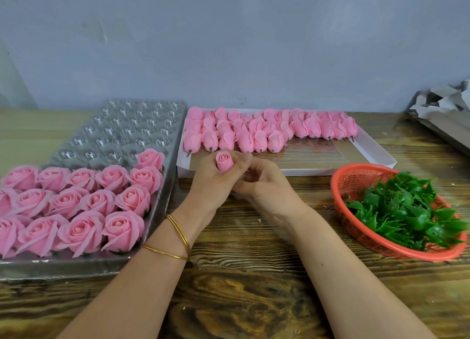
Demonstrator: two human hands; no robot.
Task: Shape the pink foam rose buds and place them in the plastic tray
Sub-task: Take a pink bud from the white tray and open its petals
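Both hands meet at the middle of the table around one pink foam rose bud (224, 161). My left hand (213, 183) grips the bud upright with its tight top showing above the fingers. My right hand (256, 183) curls round the bud's lower part from the right. A clear plastic tray (132, 127) lies at the left; several opened pink roses (84, 206) fill its near rows and the far cells hold nothing. A white flat box (376, 155) behind the hands holds rows of several unshaped pink buds (267, 130) with short stems.
A red plastic basket (356, 178) of green plastic calyxes (412, 211) sits at the right. Crumpled grey cardboard (442, 105) lies at the far right against the grey wall. The table is dark grained wood (254, 288). Two gold bangles circle my left wrist.
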